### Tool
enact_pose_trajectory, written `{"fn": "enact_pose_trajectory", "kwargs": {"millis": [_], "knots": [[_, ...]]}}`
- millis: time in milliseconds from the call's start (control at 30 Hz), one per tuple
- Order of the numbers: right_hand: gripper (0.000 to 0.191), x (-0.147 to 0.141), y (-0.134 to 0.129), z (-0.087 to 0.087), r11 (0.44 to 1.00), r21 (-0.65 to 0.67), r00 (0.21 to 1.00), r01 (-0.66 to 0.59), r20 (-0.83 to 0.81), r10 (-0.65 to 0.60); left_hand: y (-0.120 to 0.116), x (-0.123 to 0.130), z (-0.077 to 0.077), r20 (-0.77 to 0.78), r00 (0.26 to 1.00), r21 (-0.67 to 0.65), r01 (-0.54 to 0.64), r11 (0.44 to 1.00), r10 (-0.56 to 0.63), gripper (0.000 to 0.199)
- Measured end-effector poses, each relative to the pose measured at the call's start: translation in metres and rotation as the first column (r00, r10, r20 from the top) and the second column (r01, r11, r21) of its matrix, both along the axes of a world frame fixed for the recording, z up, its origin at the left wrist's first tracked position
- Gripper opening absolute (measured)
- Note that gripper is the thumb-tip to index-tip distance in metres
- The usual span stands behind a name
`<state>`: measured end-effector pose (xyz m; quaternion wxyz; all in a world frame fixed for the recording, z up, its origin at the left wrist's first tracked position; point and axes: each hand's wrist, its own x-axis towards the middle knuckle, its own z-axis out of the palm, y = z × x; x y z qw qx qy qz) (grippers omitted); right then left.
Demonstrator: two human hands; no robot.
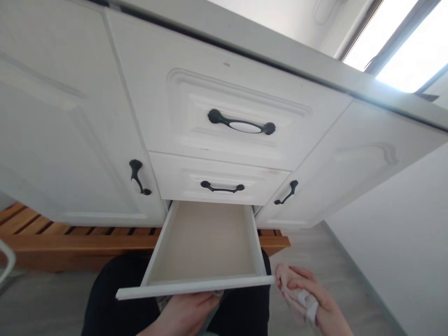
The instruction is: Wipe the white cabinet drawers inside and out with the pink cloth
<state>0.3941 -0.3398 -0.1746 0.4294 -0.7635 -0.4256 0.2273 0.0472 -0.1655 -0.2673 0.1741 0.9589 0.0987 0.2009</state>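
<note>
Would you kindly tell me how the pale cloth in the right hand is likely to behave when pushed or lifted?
The cloth is probably floppy, since it bunches and folds in the right hand. It seems light, as that hand alone appears to hold it. It looks unlikely to roll, its shape being crumpled.

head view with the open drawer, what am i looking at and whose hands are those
There is no robot here: one camera on a person's head looks forward and down at their own bare hands. In front stands a white cabinet with dark handles, its lowest drawer pulled out. The right hand holds a crumpled pale cloth by the drawer front's right end. The left hand is at its lower edge, partly hidden, so its grip is unclear.
</note>
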Motion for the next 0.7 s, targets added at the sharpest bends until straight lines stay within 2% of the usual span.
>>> {"fn": "enact_pose_trajectory", "kwargs": {"millis": [67,133,233,300,367,433,533,600,700], "knots": [[0.032,0.007,-0.011,-0.028,0.985,0.066,0.987,0.16,0.019,-0.162,0.014,0.006,0.006,0.005,1.0,-0.075,-0.007,0.997,0.007,0.058],[0.046,0.008,-0.013,-0.051,0.945,0.095,0.949,0.313,0.013,-0.315,0.033,0.015,0.014,-0.044,0.999,-0.138,-0.036,0.99,0.03,0.047],[0.056,-0.006,0.005,-0.071,0.879,0.118,0.886,0.462,-0.015,-0.464,0.065,0.03,0.02,-0.152,0.981,-0.15,-0.14,0.979,0.117,0.034],[0.056,-0.023,0.027,-0.073,0.88,0.153,0.893,0.449,-0.045,-0.447,0.085,0.041,0.019,-0.188,0.965,-0.113,-0.209,0.971,0.185,0.036],[0.053,-0.039,0.053,-0.068,0.894,0.232,0.923,0.384,-0.076,-0.377,0.099,0.052,0.017,-0.196,0.952,-0.076,-0.254,0.964,0.236,0.047],[0.05,-0.049,0.081,-0.06,0.882,0.327,0.939,0.34,-0.063,-0.338,0.107,0.061,0.016,-0.19,0.94,-0.046,-0.297,0.954,0.283,0.06],[0.051,-0.049,0.123,-0.055,0.83,0.426,0.906,0.36,0.055,-0.421,0.109,0.068,0.011,-0.158,0.896,0.03,-0.416,0.909,0.416,0.066],[0.054,-0.044,0.153,-0.06,0.798,0.471,0.87,0.376,0.118,-0.479,0.106,0.063,-0.001,-0.122,0.855,0.085,-0.497,0.863,0.505,0.068],[0.059,-0.041,0.194,-0.079,0.79,0.5,0.863,0.355,0.149,-0.482,0.097,0.029,-0.039,-0.075,0.809,0.141,-0.571,0.809,0.583,0.071]]}}
